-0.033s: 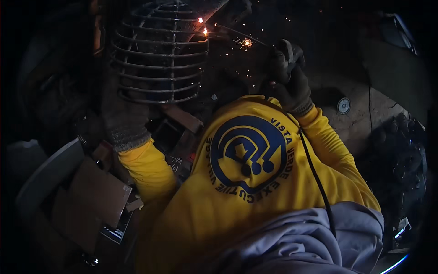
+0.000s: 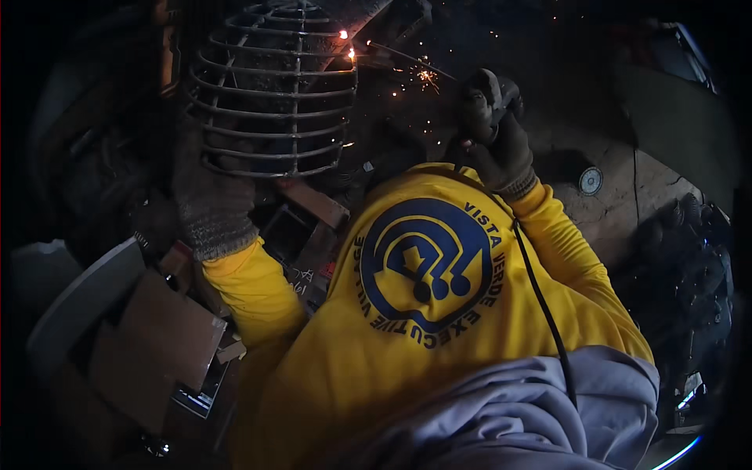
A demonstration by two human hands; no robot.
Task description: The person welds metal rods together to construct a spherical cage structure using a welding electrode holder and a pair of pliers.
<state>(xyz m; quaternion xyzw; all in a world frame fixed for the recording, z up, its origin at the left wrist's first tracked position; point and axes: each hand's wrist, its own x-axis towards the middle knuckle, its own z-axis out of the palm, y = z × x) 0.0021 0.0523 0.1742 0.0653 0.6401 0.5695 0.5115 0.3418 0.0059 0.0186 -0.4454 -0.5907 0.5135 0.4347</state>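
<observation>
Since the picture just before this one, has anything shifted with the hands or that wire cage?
Nothing visibly changed. The left hand in its grey glove rests at the lower edge of the round wire cage, and the right hand holds the welding rod holder, with the rod's tip sparking at the cage's upper right rim, as before.

The single head camera looks steeply down from close above the yellow shirt (image 2: pixel 423 313), facing forward toward the wire cage (image 2: pixel 274 94) near the top edge.

Brown cardboard sheets (image 2: pixel 160 333) lower left, round disc (image 2: pixel 591 181) on floor.
</observation>
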